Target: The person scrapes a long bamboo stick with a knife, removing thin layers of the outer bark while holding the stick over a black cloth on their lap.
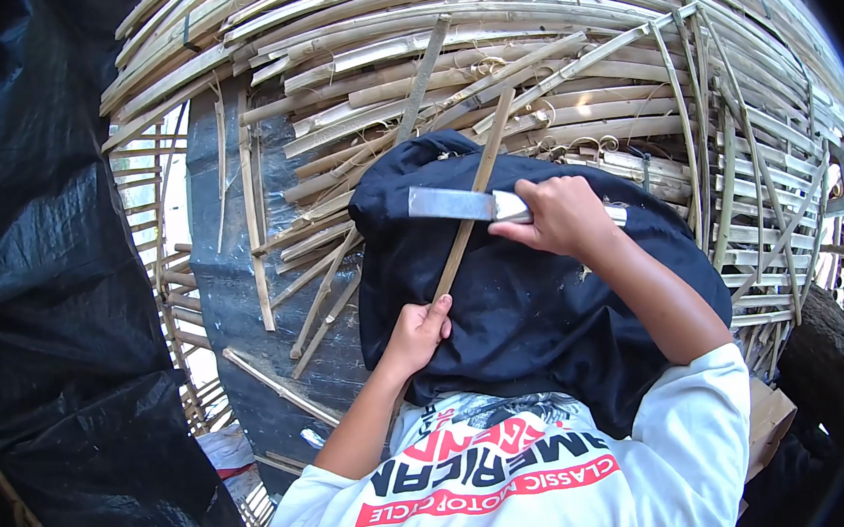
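Observation:
My left hand [417, 336] is closed around the lower end of a narrow bamboo strip [487, 169], which slants up and away to the right over my lap. In my right hand [563, 215] is a knife [451, 204] with a broad, blunt-ended metal blade and a pale handle; my fingers wrap the handle. The blade points left and lies across the strip at about its middle; whether the edge bites into it I cannot tell. Beneath both hands a dark cloth [546, 303] covers my lap, with a few pale shavings on it.
Split bamboo strips [403, 49] lie in a large pile ahead. Loose strips [283, 391] rest on a dark sheet [236, 320] to the left. Black sheeting [39, 247] hangs at the far left. A bamboo lattice [763, 203] and a cardboard box [769, 424] are on the right.

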`<state>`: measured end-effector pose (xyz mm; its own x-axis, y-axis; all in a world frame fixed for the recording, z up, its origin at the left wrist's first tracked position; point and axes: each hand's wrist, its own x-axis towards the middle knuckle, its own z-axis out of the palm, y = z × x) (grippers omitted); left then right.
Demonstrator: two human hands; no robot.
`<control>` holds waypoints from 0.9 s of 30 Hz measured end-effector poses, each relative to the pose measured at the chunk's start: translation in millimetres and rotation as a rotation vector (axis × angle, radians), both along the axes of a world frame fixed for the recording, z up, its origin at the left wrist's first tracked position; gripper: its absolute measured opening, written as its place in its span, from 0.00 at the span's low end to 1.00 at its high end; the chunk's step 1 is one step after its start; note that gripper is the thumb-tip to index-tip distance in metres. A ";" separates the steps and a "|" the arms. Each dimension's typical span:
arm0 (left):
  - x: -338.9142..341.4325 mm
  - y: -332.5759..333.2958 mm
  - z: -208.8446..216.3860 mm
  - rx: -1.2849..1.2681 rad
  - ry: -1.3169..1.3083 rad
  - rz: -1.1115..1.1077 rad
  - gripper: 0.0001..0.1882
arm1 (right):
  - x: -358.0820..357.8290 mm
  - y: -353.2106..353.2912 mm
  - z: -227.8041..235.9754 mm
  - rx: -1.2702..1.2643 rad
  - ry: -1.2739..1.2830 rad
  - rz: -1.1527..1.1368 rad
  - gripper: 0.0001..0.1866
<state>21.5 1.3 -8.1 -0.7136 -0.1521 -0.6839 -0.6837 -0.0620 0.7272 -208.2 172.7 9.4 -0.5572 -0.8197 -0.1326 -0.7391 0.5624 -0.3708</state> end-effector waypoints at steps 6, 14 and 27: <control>-3.0 1.4 -0.4 -0.001 0.022 0.012 0.30 | -16.1 -0.4 -12.0 -0.149 0.110 -0.175 0.35; -5.2 1.0 3.0 0.040 -0.004 0.042 0.31 | -19.1 -2.4 -12.0 -0.143 0.149 -0.154 0.35; -7.0 -3.8 2.1 0.047 0.019 0.013 0.32 | -37.6 0.7 21.9 0.119 0.142 0.013 0.37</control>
<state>14.6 -2.5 -6.1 -0.7245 -0.1295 -0.6770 -0.6688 -0.1055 0.7359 -245.8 173.4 31.3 -0.5671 -0.8099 -0.1499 -0.7866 0.5865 -0.1931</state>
